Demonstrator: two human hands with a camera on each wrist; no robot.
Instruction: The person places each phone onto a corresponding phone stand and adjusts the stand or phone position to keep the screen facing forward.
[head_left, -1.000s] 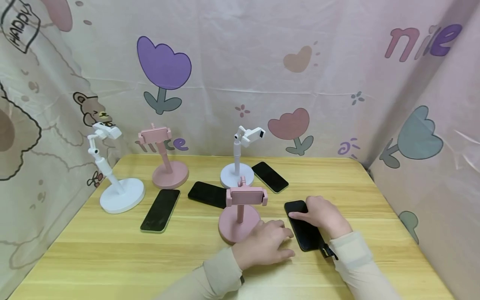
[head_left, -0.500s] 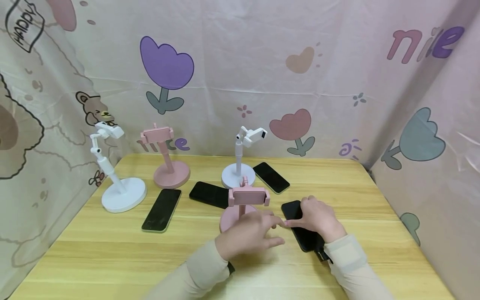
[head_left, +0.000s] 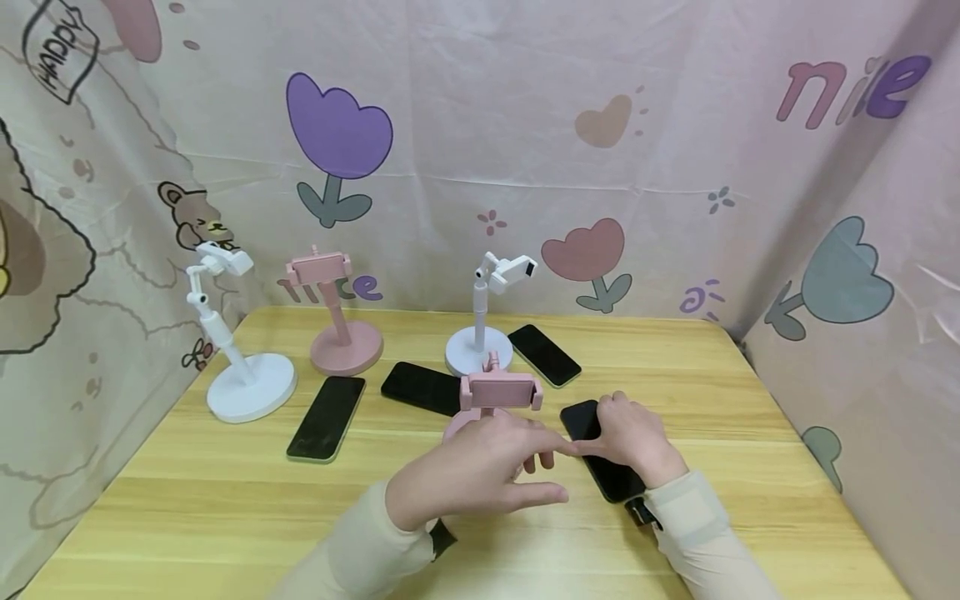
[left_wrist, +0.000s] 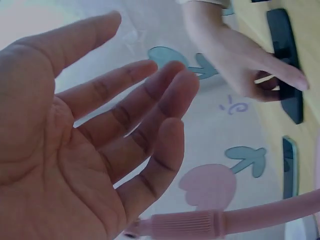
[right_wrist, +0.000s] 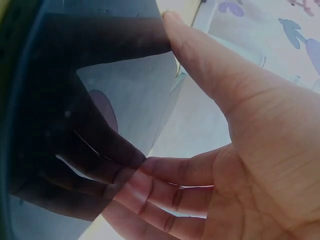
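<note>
A black phone (head_left: 615, 482) lies on the right part of the table under my right hand (head_left: 633, 437), whose thumb reaches across the screen while the fingers hold the opposite edge. The right wrist view shows that hand (right_wrist: 265, 120) beside the dark, reflective phone (right_wrist: 125, 85). My left hand (head_left: 480, 467) hangs in front of the near pink stand (head_left: 501, 390) and covers part of its base. In the left wrist view my left hand (left_wrist: 100, 135) holds nothing, its fingers spread and slightly bent.
A white stand (head_left: 251, 389) and a pink stand (head_left: 347, 347) stand at the back left; another white stand (head_left: 478, 346) is behind the near pink one. Other phones lie at left (head_left: 326, 419), centre (head_left: 420, 388) and back (head_left: 544, 355). Patterned cloth (head_left: 465, 117) hangs behind.
My left hand has moved left and lifted from beside the near pink stand's base to in front of it. My right thumb has shifted down the phone, and the phone has moved slightly left.
</note>
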